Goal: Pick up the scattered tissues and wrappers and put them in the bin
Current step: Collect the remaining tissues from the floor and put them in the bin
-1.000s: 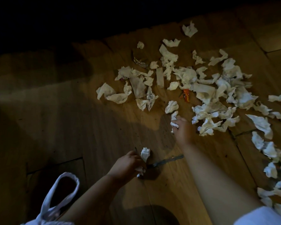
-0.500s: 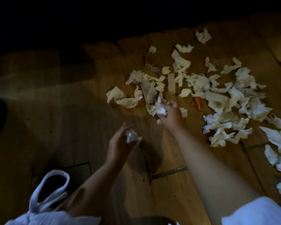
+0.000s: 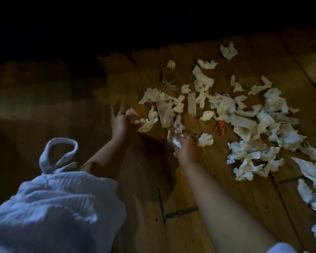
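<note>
Head view: a tissue wad [image 3: 177, 143] is held in the curled right hand [image 3: 186, 148], a crumpled tissue [image 3: 147, 123] is touched just right of the blurred left hand [image 3: 119, 125], whose grip cannot be told, and the scattered tissues [image 3: 274, 106] are spread rightward on the floor [image 3: 254, 198], nearer the right hand.

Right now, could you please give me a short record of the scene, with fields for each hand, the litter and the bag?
Left hand: at the pile's left edge, touching a tissue; grip too blurred to tell
Right hand: fingers curled round a wad of tissue
Loose tissues: many, scattered on the wooden floor, mostly to the right of both hands
Orange wrapper: on the floor among the tissues
White bag: lower left, beside the left arm
</note>
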